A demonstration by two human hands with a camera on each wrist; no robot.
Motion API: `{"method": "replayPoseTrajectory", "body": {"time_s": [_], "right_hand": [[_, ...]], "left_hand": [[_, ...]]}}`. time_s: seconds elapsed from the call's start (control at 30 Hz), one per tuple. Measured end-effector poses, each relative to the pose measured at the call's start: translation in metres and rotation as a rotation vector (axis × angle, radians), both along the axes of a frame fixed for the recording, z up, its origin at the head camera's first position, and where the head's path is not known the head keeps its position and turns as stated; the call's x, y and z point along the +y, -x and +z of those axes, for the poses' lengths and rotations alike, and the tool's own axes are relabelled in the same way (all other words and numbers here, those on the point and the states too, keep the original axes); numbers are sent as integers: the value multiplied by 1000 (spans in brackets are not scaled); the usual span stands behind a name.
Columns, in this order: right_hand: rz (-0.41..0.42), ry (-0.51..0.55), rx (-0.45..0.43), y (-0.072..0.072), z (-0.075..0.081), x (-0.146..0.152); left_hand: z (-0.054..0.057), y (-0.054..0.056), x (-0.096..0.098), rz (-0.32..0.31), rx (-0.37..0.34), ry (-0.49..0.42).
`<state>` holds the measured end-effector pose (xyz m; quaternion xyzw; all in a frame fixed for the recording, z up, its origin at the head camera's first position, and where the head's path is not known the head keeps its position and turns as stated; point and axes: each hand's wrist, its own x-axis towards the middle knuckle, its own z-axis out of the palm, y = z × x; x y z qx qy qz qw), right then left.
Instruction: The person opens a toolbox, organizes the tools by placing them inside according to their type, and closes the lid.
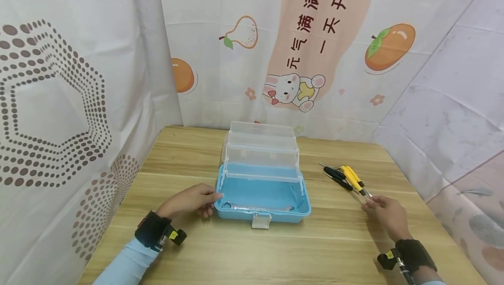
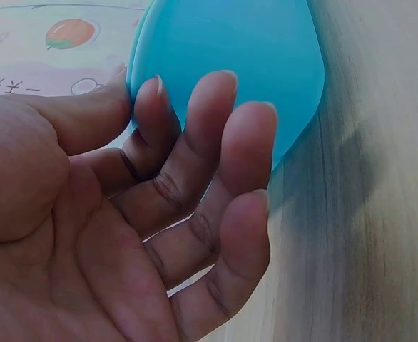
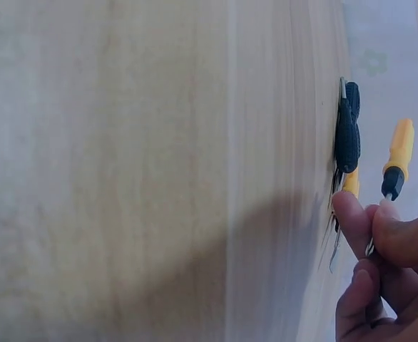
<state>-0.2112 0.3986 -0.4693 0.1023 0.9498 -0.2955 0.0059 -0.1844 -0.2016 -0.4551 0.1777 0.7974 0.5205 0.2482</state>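
A blue toolbox (image 1: 256,191) stands with its lid raised and its clear trays (image 1: 261,156) lifted toward the back. My left hand (image 1: 193,199) grips the box's left rim between thumb and index finger; in the left wrist view the other fingers curve along the blue side wall (image 2: 266,43). Inside, by the front wall, lies a wrench (image 1: 260,209) with a ring end. At the right, my right hand (image 1: 387,215) pinches the metal shaft of a yellow-handled screwdriver (image 3: 400,146), its handle pointing away from the hand. Black-handled tools (image 3: 347,139) lie on the table beside it.
A clear latch (image 1: 261,220) hangs at the box's front. The wood-grain table (image 1: 275,254) is bordered by a printed curtain (image 1: 220,79) at the back and more cloth on both sides. Black cameras are strapped to both wrists.
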Motion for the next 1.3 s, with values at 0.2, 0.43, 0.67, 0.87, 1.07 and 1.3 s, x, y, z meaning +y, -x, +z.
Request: {"method": "replayPoseTrajectory", "body": {"time_s": [0.2, 0.43, 0.67, 0.87, 1.07, 1.3], "right_hand": [[23, -26, 56, -4, -3, -2], [-3, -19, 42, -4, -7, -2], [-1, -25, 44, -5, -6, -4], [18, -20, 60, -7, -4, -6], [40, -34, 98, -8, -4, -8], [81, -12, 100, -8, -1, -13]], "left_hand": [[-2, 1, -1, -2, 6, 6], [-1, 1, -2, -5, 3, 3], [-1, 1, -1, 3, 1, 3], [1, 0, 0, 4, 3, 3], [2, 0, 0, 2, 9, -3], [3, -1, 0, -2, 9, -8]]}}
